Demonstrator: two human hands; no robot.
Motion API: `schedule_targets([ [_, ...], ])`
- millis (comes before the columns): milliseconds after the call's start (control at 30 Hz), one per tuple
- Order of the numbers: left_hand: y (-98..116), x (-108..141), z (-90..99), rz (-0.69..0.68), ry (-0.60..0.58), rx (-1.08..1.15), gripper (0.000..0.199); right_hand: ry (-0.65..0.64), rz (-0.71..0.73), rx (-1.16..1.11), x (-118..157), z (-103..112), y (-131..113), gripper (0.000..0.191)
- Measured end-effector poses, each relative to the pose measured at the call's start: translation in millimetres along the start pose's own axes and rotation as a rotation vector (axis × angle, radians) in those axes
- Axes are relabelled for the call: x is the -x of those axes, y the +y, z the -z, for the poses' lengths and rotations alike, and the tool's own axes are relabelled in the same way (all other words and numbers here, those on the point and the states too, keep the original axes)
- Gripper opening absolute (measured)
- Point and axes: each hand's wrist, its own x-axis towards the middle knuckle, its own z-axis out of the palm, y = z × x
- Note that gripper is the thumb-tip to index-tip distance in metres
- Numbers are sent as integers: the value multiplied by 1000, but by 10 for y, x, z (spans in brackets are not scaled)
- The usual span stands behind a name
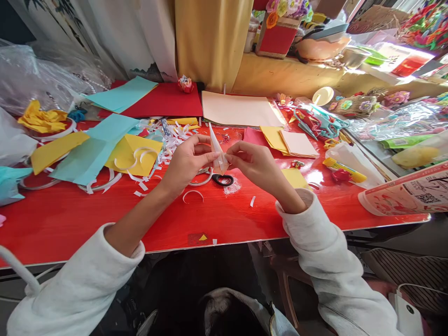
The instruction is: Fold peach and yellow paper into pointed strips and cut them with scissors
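A pale, folded piece of paper (217,151) with a narrow pointed top is held up between both hands over the red table (245,219). My left hand (191,161) pinches it from the left side, thumb against the paper. The fingers of my right hand (250,163) are closed on its lower right edge. Just below the paper, the black handle of a pair of scissors (223,180) rests on the table, its other parts partly hidden. A thin pale curled strip (193,192) lies near the scissors.
Teal paper (98,149), yellow sheets (138,154) and paper scraps cover the left side. A stack of peach sheets (241,109) lies at the back. Peach squares (298,143), a glue tube (345,170) and a large printed cup (406,189) are on the right.
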Motion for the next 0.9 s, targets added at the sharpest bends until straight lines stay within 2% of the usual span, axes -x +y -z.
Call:
schedule_targets([
  [533, -10, 11, -24, 5, -8, -19, 29, 28, 33, 125, -2, -31, -1, 11],
  [900, -24, 25, -52, -10, 18, -50, 24, 43, -24, 121, 2, -53, -23, 11],
])
